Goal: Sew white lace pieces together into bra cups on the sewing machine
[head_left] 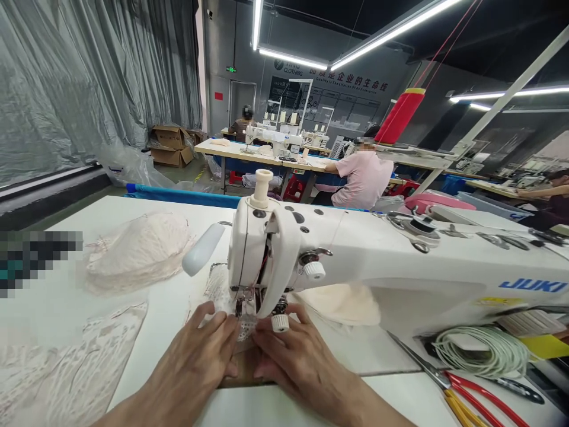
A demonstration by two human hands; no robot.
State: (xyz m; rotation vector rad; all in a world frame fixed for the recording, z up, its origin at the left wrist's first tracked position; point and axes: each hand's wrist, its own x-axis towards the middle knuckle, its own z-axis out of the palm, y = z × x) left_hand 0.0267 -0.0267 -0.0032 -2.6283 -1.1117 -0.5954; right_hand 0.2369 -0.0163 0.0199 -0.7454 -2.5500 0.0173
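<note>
A white JUKI sewing machine [377,249] stands across the table, its needle head at centre. Both my hands lie flat on a small piece of pale lace fabric [246,328] under the presser foot. My left hand [202,356] presses the piece from the left, fingers together and pointing at the needle. My right hand [302,356] presses it from the right, just below the white knob of the head. More cream fabric [342,302] lies behind the head, under the machine arm.
A stack of cream lace cups [140,249] and flat lace pieces [71,367] lie at the left. Red-handled scissors [462,385] and a coil of white cord [482,350] are at the right. A red thread cone [399,115] stands behind. Other people sit at tables further back.
</note>
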